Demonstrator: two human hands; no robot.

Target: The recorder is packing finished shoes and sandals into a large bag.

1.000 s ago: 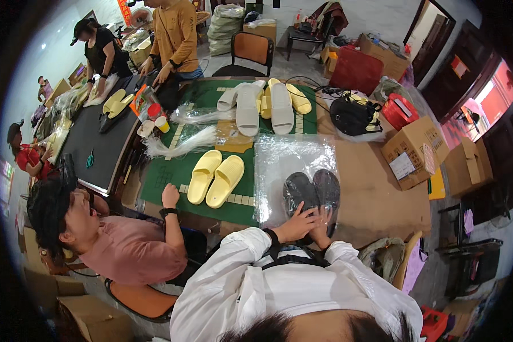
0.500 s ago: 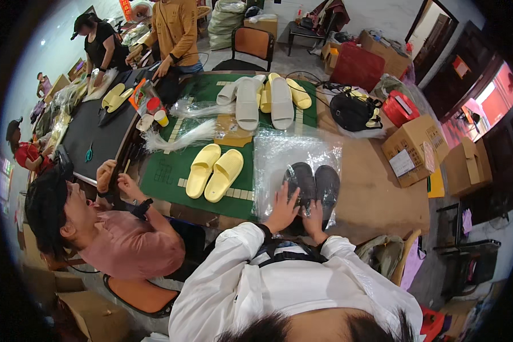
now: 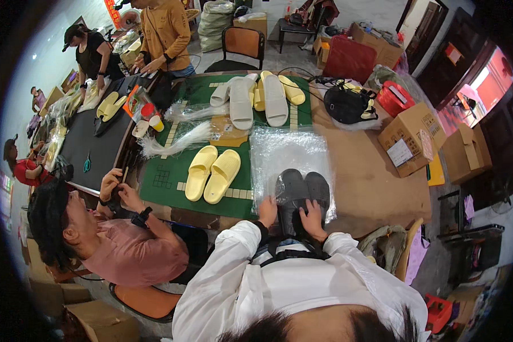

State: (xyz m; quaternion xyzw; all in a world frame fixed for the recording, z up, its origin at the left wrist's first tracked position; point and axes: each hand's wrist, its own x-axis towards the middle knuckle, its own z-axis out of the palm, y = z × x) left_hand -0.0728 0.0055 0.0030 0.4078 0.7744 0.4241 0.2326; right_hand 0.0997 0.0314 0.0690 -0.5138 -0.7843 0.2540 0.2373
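Observation:
A pair of dark grey slippers [image 3: 293, 189] lies in front of me, toes pointing away, over a clear plastic bag [image 3: 288, 149]. Whether the bag's film covers the heels is hard to make out. My left hand [image 3: 267, 211] is at the bag's near left edge, beside the left slipper, its fingers drawn together on the film. Over the right slipper's heel part, my right hand [image 3: 313, 220] rests with its fingers apart. A pair of yellow slippers [image 3: 222, 174] stands to the left on the green mat [image 3: 162, 196].
Grey slippers [image 3: 242, 102] and more yellow slippers [image 3: 292, 90] lie at the far side. Left of them are clear plastic strips [image 3: 179, 141] and a cup [image 3: 156, 123]. A black bag [image 3: 350, 104] and carton [image 3: 407, 142] are right. A co-worker in pink [image 3: 134, 251] sits left.
The slippers have shifted slightly toward me and the bag's film lies differently around them. My left hand has moved off the left slipper to the bag's left edge; my right hand stays at the right slipper.

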